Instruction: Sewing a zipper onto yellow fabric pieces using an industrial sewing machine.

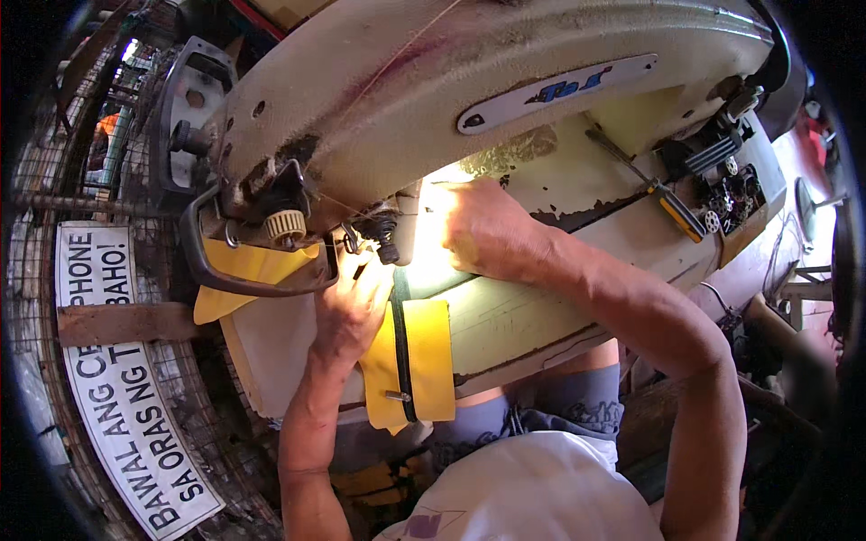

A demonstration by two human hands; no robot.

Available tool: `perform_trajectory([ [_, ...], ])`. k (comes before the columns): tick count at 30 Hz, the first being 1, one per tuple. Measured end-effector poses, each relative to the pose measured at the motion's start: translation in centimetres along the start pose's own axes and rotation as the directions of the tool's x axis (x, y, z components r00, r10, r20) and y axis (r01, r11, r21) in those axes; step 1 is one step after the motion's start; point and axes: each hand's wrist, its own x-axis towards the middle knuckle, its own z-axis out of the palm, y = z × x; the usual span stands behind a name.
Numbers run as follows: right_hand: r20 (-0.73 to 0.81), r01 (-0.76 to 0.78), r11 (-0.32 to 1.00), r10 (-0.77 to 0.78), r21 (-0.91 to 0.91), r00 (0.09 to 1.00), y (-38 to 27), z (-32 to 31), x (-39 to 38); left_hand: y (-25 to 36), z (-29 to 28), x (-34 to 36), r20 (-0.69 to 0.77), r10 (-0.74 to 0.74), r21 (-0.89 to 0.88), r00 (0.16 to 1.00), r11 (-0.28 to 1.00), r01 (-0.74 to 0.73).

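Observation:
A beige industrial sewing machine (379,99) spans the view above my hands. Under its needle end runs a yellow fabric strip (428,352) with a black zipper (402,347) along it; a metal zipper pull (397,396) lies near the strip's lower end. My left hand (356,302) presses bent fingers onto the yellow fabric, left of the zipper and close to the needle area. My right hand (492,230) is curled on the other side of the needle bar, in the lamp's bright glare. Its fingertips, and anything they hold, are hidden. More yellow fabric (248,275) sticks out at the left.
A screwdriver (672,206) with a yellow and black handle lies on the machine bed at the right. Beyond it sit metal bobbins and small parts (731,203). Wire mesh and a white sign (126,397) stand at the left. A metal guard (203,243) juts beside my left hand.

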Motion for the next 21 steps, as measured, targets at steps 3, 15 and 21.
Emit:
perform_trajectory([
  [3, 0.057, -0.027, 0.999, 0.028, -0.028, 0.998, -0.1, 0.3, 0.0, 0.0, 0.0, 0.2, -0.013, 0.016, -0.025, 1.0, 1.0, -0.016],
  [15, -0.153, -0.052, 0.971, 0.016, -0.231, 0.988, -0.7, -2.9, -2.2, 0.3, 1.2, -0.3, -0.094, -0.171, -0.014, 0.981, 0.985, 0.17],
  [21, 0.06, 0.105, 0.993, -0.101, -0.053, 0.993, -3.7, -0.8, -0.3, 0.3, 0.9, -0.7, -0.048, -0.156, -0.102, 0.987, 0.983, 0.15],
])
